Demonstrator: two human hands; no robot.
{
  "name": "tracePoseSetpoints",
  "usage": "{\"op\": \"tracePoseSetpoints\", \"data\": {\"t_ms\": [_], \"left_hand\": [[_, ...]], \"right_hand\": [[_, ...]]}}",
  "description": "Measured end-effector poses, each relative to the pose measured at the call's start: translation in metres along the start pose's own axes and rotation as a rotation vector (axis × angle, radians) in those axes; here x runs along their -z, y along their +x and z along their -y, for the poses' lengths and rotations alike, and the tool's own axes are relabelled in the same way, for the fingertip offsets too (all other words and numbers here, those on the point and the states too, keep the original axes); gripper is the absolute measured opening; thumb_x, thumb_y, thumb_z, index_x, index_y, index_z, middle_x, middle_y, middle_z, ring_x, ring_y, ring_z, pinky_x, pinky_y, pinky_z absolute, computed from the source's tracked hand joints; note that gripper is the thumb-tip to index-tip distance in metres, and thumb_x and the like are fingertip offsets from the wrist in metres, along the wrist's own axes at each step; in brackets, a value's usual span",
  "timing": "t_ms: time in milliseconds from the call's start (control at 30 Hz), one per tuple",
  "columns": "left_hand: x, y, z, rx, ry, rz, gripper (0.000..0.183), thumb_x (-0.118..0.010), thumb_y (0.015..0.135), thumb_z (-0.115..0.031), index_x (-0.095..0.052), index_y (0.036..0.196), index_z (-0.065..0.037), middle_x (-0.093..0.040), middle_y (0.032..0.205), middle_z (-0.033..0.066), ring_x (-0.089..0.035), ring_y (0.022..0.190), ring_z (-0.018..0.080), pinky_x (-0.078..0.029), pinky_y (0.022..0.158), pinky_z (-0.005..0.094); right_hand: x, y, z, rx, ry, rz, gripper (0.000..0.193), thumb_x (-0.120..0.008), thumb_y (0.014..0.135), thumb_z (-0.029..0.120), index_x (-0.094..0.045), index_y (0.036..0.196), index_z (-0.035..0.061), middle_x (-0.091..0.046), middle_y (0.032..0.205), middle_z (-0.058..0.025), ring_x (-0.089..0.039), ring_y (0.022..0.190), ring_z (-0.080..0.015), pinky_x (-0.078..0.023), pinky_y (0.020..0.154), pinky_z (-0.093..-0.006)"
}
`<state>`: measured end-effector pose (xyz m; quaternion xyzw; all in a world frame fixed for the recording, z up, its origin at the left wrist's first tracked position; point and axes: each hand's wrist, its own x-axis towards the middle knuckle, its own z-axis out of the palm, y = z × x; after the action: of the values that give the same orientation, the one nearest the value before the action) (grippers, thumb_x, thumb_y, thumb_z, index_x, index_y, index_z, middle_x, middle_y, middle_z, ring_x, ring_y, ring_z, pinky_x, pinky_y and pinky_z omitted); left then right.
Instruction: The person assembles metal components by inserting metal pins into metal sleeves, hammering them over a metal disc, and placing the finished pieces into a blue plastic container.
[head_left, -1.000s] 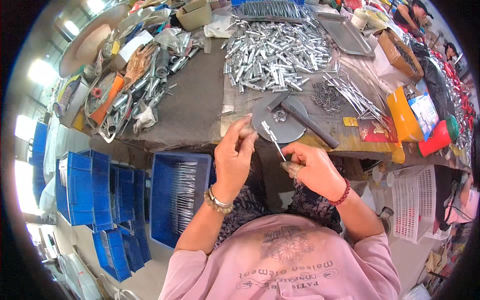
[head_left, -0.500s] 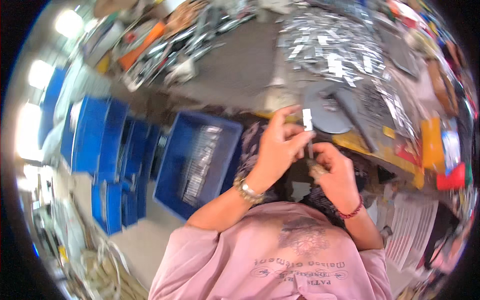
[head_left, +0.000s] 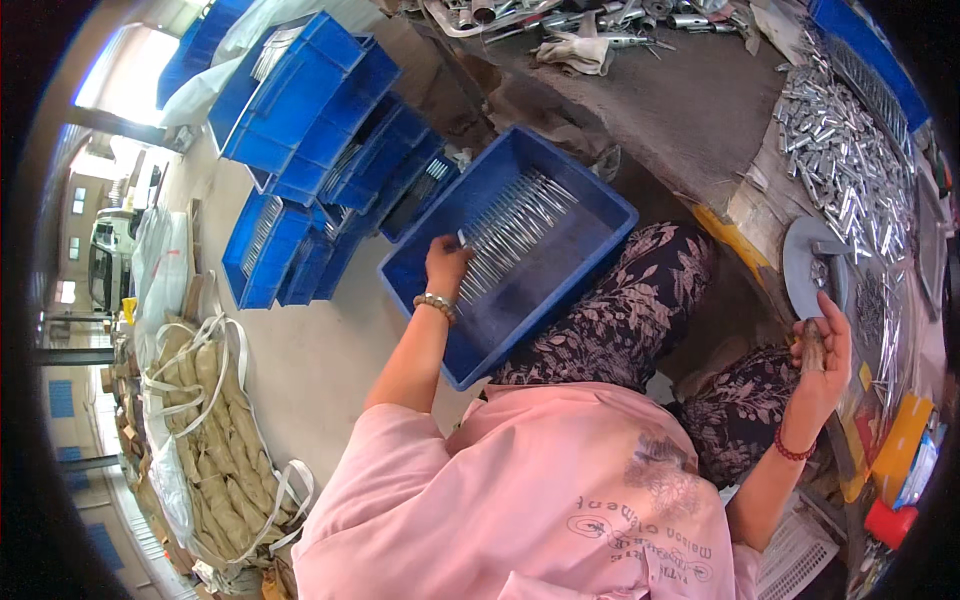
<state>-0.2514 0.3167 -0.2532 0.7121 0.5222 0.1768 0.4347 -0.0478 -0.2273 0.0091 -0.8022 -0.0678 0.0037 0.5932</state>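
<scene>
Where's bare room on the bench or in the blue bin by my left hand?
Bench: the dark patch between metal tools and silver tube pile. Blue bin: floor between rods and the side by your trousers. Crowded: tube pile and rods.

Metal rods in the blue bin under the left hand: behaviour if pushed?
The metal rods look thin and straight, so probably stiff. Their bright sheen suggests smooth, possibly slippery surfaces. Lying side by side in the blue bin, neighbours would likely shift together.

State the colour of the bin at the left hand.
The bin is blue; the head view shows it best.
</scene>
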Motion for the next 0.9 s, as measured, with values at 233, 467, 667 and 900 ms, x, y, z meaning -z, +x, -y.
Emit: {"op": "tracePoseSetpoints", "data": {"t_ms": [233, 467, 667, 900], "left_hand": [[-0.02, 0.019, 0.054, 0.366, 0.068, 0.206, 0.039, -0.079, 0.088, -0.007, -0.069, 0.124, 0.001, -0.077, 0.106, 0.0167, -0.075, 0.092, 0.0259, -0.061, 0.076, 0.0392], [-0.04, 0.027, 0.045, 0.27, 0.269, 0.071, 0.045, -0.084, 0.087, -0.021, -0.074, 0.125, 0.001, -0.077, 0.122, 0.0226, -0.074, 0.113, 0.0366, -0.057, 0.098, 0.0417], [-0.043, -0.001, 0.017, 0.165, 0.064, -0.101, 0.048, -0.086, 0.088, -0.026, -0.073, 0.124, 0.002, -0.076, 0.124, 0.0234, -0.071, 0.118, 0.0386, -0.053, 0.104, 0.0447], [-0.04, -0.019, -0.141, -0.448, -0.255, -0.135, 0.02, -0.07, 0.106, -0.023, -0.066, 0.101, -0.005, -0.063, 0.082, 0.0002, -0.057, 0.071, 0.0085, -0.047, 0.063, 0.0264]], "right_hand": [[0.004, -0.004, -0.003, 0.038, -0.061, -0.068, 0.043, -0.053, 0.102, 0.003, -0.066, 0.143, 0.0056, -0.072, 0.107, -0.0025, -0.059, 0.083, -0.0056, -0.047, 0.073, -0.0206], [0.007, 0.0, -0.005, 0.02, -0.049, -0.073, 0.044, -0.05, 0.101, 0.003, -0.066, 0.142, 0.005, -0.072, 0.108, -0.0045, -0.06, 0.084, -0.0059, -0.048, 0.074, -0.0206], [0.014, -0.005, -0.004, 0.036, -0.05, -0.068, 0.038, -0.06, 0.102, 0.004, -0.068, 0.139, 0.0036, -0.072, 0.104, -0.0032, -0.06, 0.081, -0.0072, -0.048, 0.073, -0.0218], [-0.004, -0.005, 0.006, 0.029, 0.115, -0.008, 0.028, -0.063, 0.101, -0.003, -0.07, 0.128, -0.0002, -0.074, 0.107, -0.0048, -0.069, 0.09, -0.0092, -0.054, 0.074, -0.0244]]}}
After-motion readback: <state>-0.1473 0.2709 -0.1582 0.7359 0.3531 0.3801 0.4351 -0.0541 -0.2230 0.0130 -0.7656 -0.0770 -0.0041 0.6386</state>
